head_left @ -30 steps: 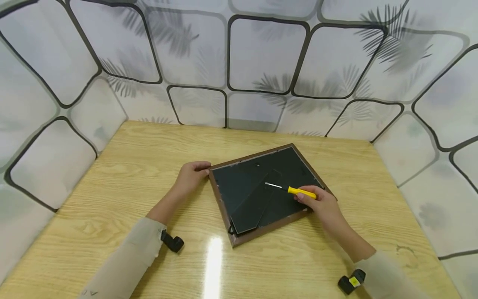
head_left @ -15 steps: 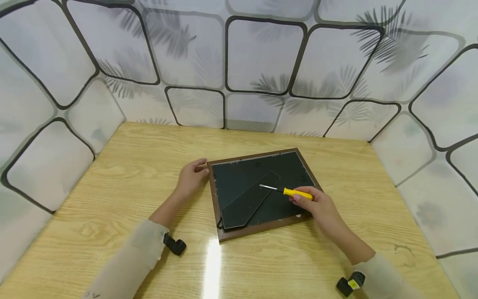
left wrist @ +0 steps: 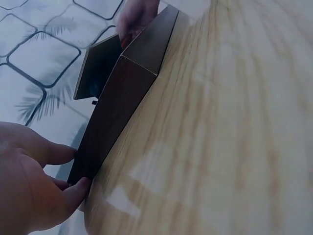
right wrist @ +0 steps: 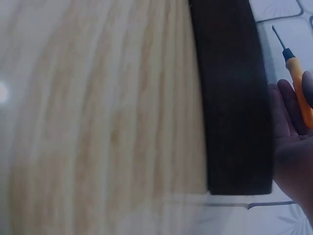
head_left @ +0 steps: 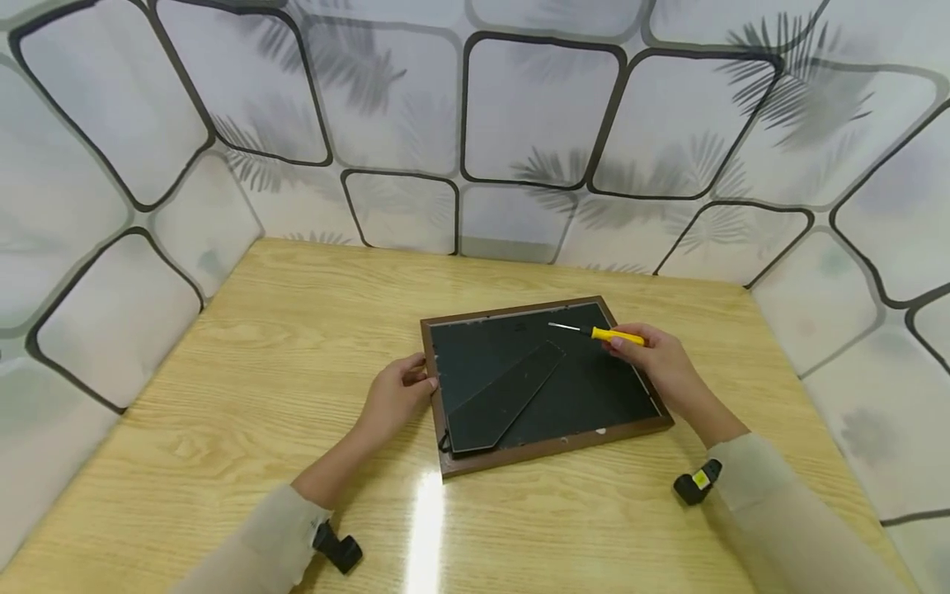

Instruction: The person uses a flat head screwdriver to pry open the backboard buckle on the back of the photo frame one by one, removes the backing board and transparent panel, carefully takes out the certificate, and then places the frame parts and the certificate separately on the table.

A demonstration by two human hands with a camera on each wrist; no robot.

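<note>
A picture frame [head_left: 490, 392] lies face down on the table, its black backing and angled easel leg [head_left: 508, 396] showing. My left hand [head_left: 397, 396] is at the frame's left edge. In the left wrist view, thumb and fingers of that hand [left wrist: 36, 181] hold the brown side of the frame [left wrist: 110, 105]. Over the right part of the backing, my right hand [head_left: 656, 359] grips a yellow-handled screwdriver [head_left: 616, 336]. Its metal tip points left above the backing; whether it touches is unclear. The right wrist view shows the screwdriver [right wrist: 298, 81] beyond the frame's dark side [right wrist: 234, 98].
A light wooden table [head_left: 312, 305] extends around the frame. Patterned panels [head_left: 534, 115] enclose it at the back and both sides. Black wrist cameras sit on the left cuff [head_left: 337, 549] and the right cuff [head_left: 698, 483].
The frame has turned slightly, its near left corner shifting left. My left hand has slid nearer along the left edge. My right hand has moved away from me with the screwdriver.
</note>
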